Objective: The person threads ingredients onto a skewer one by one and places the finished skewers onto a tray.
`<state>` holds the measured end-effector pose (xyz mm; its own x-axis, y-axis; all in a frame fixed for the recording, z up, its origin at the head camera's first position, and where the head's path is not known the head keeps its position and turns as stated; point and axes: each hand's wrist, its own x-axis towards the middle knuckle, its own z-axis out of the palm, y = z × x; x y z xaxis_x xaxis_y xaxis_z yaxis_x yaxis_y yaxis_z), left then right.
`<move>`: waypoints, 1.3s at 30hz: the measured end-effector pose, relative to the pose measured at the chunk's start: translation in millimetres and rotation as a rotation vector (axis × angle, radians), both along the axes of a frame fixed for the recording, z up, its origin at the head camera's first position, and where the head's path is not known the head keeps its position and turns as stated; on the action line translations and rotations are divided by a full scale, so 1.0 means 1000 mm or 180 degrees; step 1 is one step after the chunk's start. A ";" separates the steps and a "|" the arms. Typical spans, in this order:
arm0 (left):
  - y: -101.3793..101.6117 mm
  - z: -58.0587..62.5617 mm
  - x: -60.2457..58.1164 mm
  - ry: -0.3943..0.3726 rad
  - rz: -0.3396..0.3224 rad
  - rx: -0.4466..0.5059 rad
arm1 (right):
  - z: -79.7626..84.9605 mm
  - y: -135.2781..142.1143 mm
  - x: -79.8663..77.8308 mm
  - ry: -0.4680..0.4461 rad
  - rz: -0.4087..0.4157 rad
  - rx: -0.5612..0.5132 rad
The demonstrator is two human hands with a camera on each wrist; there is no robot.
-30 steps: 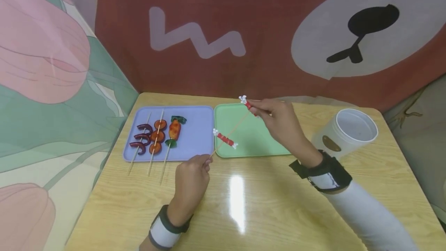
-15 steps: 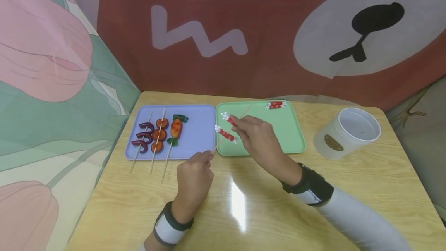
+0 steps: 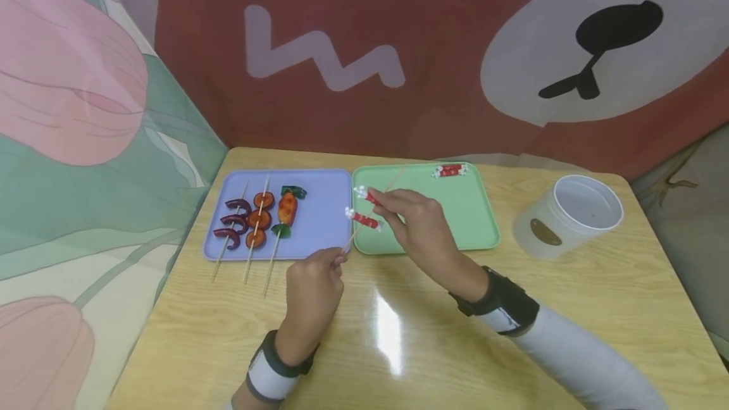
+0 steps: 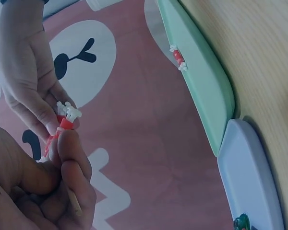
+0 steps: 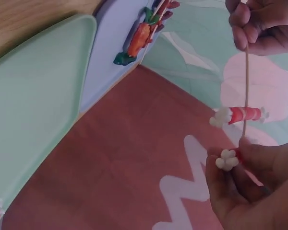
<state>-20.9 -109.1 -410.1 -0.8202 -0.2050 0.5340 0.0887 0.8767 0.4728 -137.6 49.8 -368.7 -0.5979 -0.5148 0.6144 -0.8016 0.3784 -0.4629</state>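
My left hand [image 3: 313, 290] pinches the lower end of a thin wooden skewer [image 5: 247, 81], which slants up and away over the trays. Partway along it sits a red toy food piece with white knobbed ends [image 3: 364, 219], crosswise on the stick. Just above that, my right hand [image 3: 424, 233] pinches a second red piece [image 5: 227, 160] of the same kind between thumb and fingers, on the skewer. The skewer's tip shows beyond my right fingers in the head view. Most of this second piece is hidden by those fingers.
On the green tray [image 3: 438, 233] more red pieces [image 3: 450, 171] lie at the far edge. The blue tray [image 3: 324, 214] beside it bears toy skewers of purple tentacles [image 3: 232, 223], round orange-brown slices [image 3: 259, 219] and one orange-and-green one [image 3: 287, 209]. A translucent tub [image 3: 547, 226] stands right.
My right hand has moved down and left along the skewer from its tip, bringing the second red piece near the first. My left hand keeps its hold, almost still.
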 end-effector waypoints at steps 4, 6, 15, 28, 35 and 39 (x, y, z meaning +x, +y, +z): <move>-0.007 -0.005 0.003 -0.0078 0.0120 0.0001 | -0.007 0.008 -0.017 -0.0425 0.0132 -0.0190; -0.014 -0.011 0.007 -0.0138 0.0198 0.0020 | -0.015 0.017 -0.037 -0.0550 0.0054 -0.0327; -0.052 -0.037 0.056 -0.0534 0.0263 0.0201 | -0.096 0.088 -0.155 -0.0588 -0.1057 0.1540; -0.060 -0.033 0.073 -0.0470 0.0295 0.0195 | -0.124 0.105 -0.178 -0.0325 -0.0916 0.2034; -0.057 -0.034 0.066 -0.0370 0.0207 0.0237 | -0.120 0.098 -0.177 -0.0562 -0.0651 0.2021; -0.053 -0.036 0.062 -0.0371 0.0151 0.0188 | -0.112 0.090 -0.171 -0.0632 -0.0582 0.1567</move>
